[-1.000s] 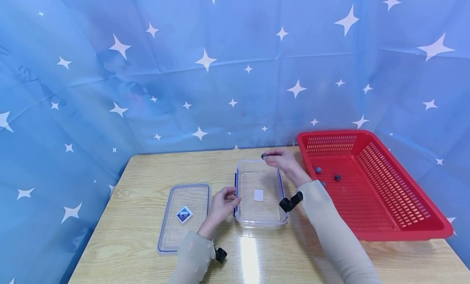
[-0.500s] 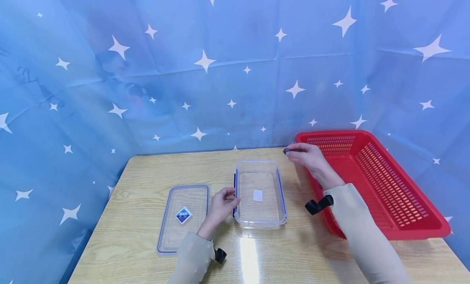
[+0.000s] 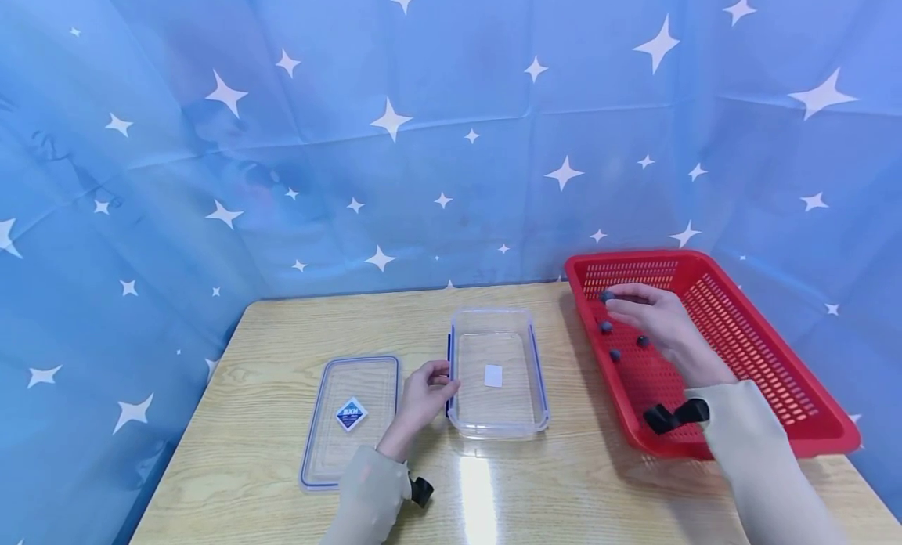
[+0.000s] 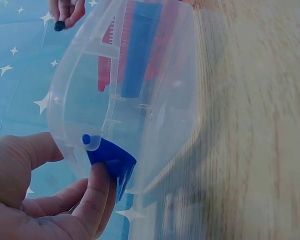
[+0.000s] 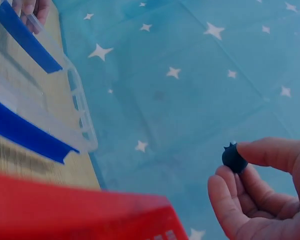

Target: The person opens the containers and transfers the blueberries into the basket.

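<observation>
Left hand [image 3: 423, 395], fingers curled, grips the blue side latch [image 4: 112, 161] of the clear rectangular plastic container [image 3: 498, 373] on the wooden table [image 3: 282, 333]; keep it steady. Right hand [image 3: 655, 314] pinches a small dark-blue berry [image 3: 607, 296] over the red perforated plastic basket [image 3: 775, 373] w/ three more berries; keep pinch light.

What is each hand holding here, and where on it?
Right hand pinches a blueberry at its fingertips; left hand grips the clear container by its blue side latch.
</observation>
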`<state>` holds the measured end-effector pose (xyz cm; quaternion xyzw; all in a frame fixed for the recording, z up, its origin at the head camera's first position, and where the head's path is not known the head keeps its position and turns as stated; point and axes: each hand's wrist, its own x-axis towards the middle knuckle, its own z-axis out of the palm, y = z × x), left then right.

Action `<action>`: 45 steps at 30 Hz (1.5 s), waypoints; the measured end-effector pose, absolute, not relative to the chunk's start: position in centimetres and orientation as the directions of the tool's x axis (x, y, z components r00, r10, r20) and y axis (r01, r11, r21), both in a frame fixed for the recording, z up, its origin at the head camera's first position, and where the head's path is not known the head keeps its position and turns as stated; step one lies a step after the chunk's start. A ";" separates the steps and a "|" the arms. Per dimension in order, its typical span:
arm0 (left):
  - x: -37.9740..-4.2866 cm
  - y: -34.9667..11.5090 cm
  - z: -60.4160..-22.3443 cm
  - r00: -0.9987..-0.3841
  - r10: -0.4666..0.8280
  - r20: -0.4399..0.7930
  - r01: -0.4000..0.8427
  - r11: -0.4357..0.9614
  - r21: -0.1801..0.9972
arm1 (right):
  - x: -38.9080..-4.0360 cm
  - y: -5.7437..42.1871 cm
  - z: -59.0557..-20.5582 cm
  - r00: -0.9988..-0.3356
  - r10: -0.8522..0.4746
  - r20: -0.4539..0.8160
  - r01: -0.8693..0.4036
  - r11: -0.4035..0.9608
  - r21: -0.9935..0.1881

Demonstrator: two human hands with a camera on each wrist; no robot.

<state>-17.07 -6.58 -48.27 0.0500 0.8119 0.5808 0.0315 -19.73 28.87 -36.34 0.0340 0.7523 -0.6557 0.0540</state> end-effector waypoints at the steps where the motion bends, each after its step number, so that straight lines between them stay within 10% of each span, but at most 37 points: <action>1: -17.1 -6.6 -48.3 -0.993 0.117 0.007 0.045 0.319 0.947 | -19.5 29.3 -36.4 -0.993 -0.031 -0.115 0.112 0.079 -0.991; 24: -17.2 -6.6 -48.3 -0.993 0.116 0.014 0.051 0.330 0.943 | -18.1 37.2 -39.6 -0.999 -0.034 0.016 -0.007 -0.256 -0.967; 45: -17.1 -6.8 -48.3 -0.993 0.114 0.008 0.046 0.329 0.943 | -21.8 40.0 -42.6 -0.883 -0.419 0.211 -0.044 -0.375 -0.926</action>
